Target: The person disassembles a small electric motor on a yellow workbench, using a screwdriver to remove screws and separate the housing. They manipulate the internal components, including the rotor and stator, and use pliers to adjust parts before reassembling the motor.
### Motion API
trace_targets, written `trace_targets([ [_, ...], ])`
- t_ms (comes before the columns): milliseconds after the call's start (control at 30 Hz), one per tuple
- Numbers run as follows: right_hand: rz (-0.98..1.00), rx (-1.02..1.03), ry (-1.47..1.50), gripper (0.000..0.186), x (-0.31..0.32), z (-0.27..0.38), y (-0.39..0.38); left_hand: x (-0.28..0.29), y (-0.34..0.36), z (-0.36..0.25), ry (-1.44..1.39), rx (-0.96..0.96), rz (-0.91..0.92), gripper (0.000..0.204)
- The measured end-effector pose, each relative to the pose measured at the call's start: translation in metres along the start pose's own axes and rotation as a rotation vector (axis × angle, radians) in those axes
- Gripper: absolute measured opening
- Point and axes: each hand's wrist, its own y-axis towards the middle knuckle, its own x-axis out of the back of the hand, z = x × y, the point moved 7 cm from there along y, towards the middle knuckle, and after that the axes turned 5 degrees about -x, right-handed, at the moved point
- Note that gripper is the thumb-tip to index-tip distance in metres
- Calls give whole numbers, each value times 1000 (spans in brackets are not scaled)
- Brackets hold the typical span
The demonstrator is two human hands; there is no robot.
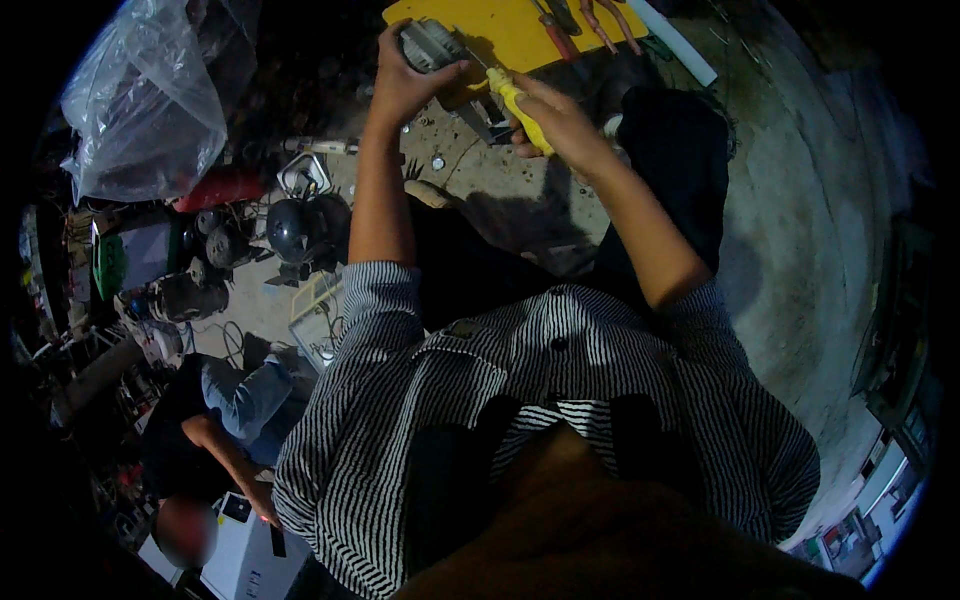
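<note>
My left hand (398, 88) is wrapped round a grey, ribbed metal part (430, 46), rounded in outline, perhaps a small motor. In my right hand (568, 125) is a screwdriver (518, 100) with a yellow handle, its thin shaft pointing up and left toward the ribbed part. Whether its tip touches the part cannot be made out. Both hands are above the near edge of a yellow board (505, 28). A red-handled tool (560, 40) and pliers (603, 25) with reddish handles lie on that board, to the right.
A white tube (676, 42) lies right of the board. At left are a clear plastic bag (150, 110), a dark rounded machine part (290, 225) and a green-edged box (135, 255). Another person (215, 425) is at lower left beside a white box (255, 555).
</note>
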Motion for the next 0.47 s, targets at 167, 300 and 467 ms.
trace_targets([
  [167, 74, -106, 275, 61, -6, 4, -6, -5, 0, 6, -289, 136, -42, 101],
  [300, 146, -129, 325, 62, -7, 1, -10, -5, 0, -4, -76, 45, -37, 100],
  [467, 168, -106, 379, 65, -16, 1, -17, -3, 0, -2, -45, 6, -50, 100],
])
